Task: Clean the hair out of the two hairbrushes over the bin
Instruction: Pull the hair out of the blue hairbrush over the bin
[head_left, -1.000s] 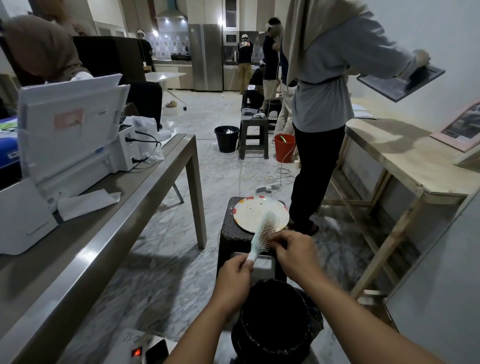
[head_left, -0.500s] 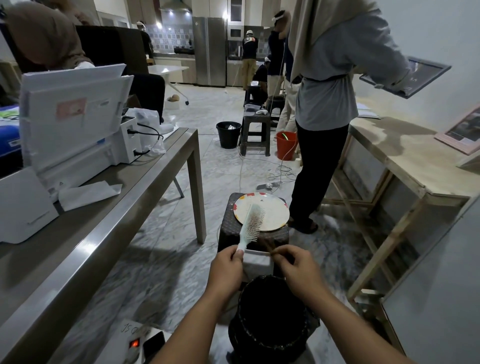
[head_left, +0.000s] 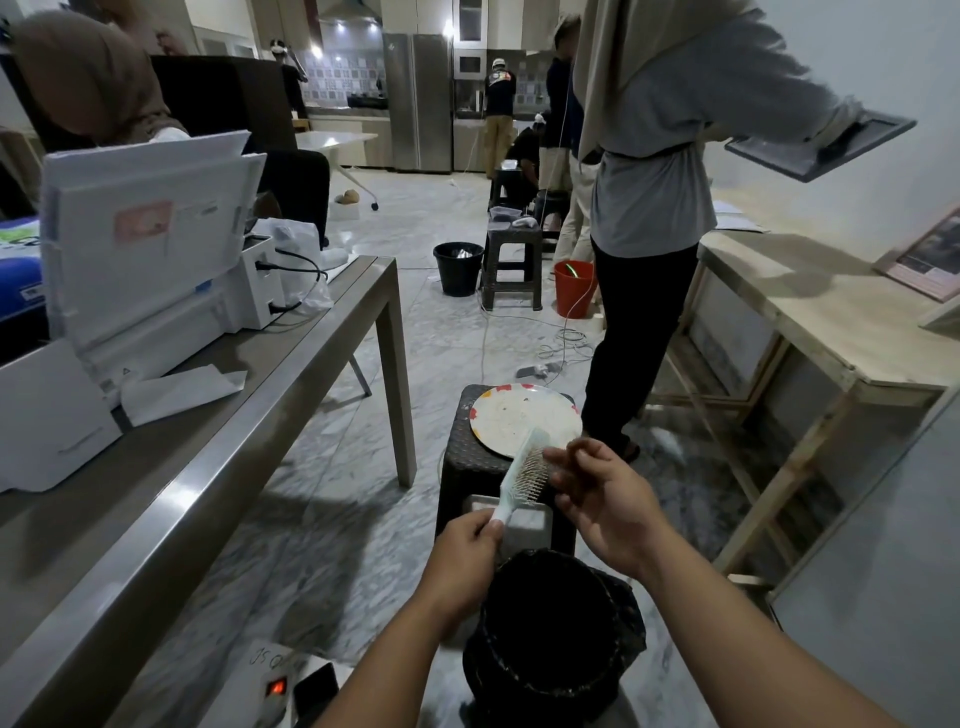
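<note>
Hairbrush (head_left: 525, 472) held slantwise above and just beyond the bin (head_left: 553, 631), its bristles facing the right hand.

The left hand (head_left: 464, 552) curls round the handle at the near, lower end, so the brush's long axis climbs away and to the right, its head ending in front of the plate (head_left: 511, 415) on the dark stool (head_left: 460, 457). The right hand (head_left: 605, 501) sits just to the right of the bristles, fingertips drawn together near the far end of the head and seemingly pinching a dark tuft of hair, though the blur leaves that unsure. That hand is the nearer one to the bristles, and the bin's mouth lies below and nearer than both hands, so any pulled hair would likely need carrying back and down to drop inside. No second brush is visible.
</note>
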